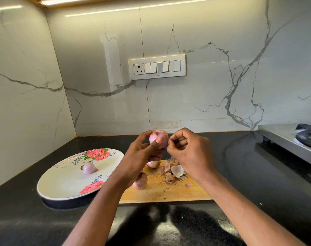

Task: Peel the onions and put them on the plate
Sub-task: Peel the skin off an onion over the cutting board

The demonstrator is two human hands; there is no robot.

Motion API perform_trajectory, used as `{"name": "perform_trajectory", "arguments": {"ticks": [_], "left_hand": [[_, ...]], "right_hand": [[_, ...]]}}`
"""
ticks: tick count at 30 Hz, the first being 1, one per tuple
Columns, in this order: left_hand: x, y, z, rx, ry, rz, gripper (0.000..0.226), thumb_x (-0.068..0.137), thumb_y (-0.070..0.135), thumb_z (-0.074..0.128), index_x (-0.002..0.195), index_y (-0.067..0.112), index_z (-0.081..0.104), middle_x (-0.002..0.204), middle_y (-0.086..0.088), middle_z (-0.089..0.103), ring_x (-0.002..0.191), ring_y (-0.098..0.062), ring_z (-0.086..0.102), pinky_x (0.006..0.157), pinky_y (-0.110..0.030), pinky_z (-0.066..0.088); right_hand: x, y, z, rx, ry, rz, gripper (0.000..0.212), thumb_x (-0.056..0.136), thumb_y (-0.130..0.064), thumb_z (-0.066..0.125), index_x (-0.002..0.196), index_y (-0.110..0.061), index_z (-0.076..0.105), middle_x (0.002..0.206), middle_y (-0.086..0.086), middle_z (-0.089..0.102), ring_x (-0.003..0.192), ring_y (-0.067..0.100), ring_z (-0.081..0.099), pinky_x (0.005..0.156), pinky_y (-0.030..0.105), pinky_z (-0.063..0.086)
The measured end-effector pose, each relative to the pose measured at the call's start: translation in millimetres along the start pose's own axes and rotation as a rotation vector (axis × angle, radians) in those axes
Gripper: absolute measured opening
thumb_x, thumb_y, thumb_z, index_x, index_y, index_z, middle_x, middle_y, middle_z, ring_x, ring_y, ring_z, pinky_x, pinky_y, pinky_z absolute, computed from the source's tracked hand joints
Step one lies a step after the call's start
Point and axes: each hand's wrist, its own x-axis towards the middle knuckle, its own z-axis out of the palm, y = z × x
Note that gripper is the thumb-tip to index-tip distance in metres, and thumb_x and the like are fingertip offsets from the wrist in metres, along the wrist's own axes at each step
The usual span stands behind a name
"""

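Bright strip light (115,0) overhead glares on marble wall (222,41); arm shadows below; edges bow

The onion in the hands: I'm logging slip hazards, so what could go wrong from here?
The onion is held in the air by the left hand while the right hand picks at its side; it could slip and fall. Two unpeeled onions on the cutting board could roll. The peels may scatter onto the counter.
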Motion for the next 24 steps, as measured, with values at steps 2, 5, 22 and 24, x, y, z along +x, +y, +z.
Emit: {"name": "perform_trajectory", "arguments": {"ticks": [2, 5, 22, 24], "left_hand": [[-0.4, 1.2, -1.5, -0.037, 0.001, -0.007, 0.044, 0.086, 0.043, 0.062, 0.128, 0.029, 0.060, 0.091, 0.000, 0.076, 0.082, -0.013, 0.069, 0.085, -0.030, 0.057], [0.2, 2.5, -3.8, -0.086, 0.009, -0.020, 0.050, 0.087, 0.042, 0.059, 0.133, 0.024, 0.059, 0.091, -0.005, 0.074, 0.080, -0.014, 0.068, 0.081, -0.029, 0.056], [-1.8, 3.5, 0.3, 0.032, -0.010, 0.005, 0.050, 0.084, 0.045, 0.063, 0.131, 0.029, 0.061, 0.094, -0.003, 0.074, 0.077, -0.007, 0.068, 0.076, -0.022, 0.055], [-2.2, 4.0, 0.9, 0.031, -0.010, 0.004, 0.050, 0.083, 0.046, 0.064, 0.130, 0.030, 0.061, 0.091, 0.002, 0.076, 0.077, -0.007, 0.069, 0.075, -0.021, 0.054]], "right_hand": [[3.8, 4.5, -3.9, 0.002, 0.034, 0.060, 0.006, 0.084, -0.012, 0.078, 0.085, -0.014, 0.072, 0.071, -0.012, 0.070, 0.066, 0.000, 0.067, 0.058, 0.010, 0.050], [8.8, 16.7, -12.2, -0.033, -0.018, 0.162, 0.002, 0.090, -0.017, 0.074, 0.089, -0.019, 0.073, 0.075, -0.013, 0.071, 0.069, -0.001, 0.067, 0.062, 0.011, 0.051], [7.8, 8.4, -11.3, 0.195, -0.195, 0.106, 0.019, 0.091, -0.025, 0.074, 0.110, -0.022, 0.076, 0.099, -0.014, 0.076, 0.092, -0.002, 0.070, 0.081, 0.012, 0.054], [5.7, 7.0, -8.4, 0.187, -0.161, 0.057, 0.021, 0.089, -0.022, 0.076, 0.110, -0.019, 0.077, 0.100, -0.012, 0.077, 0.090, -0.001, 0.072, 0.082, 0.015, 0.056]]}}
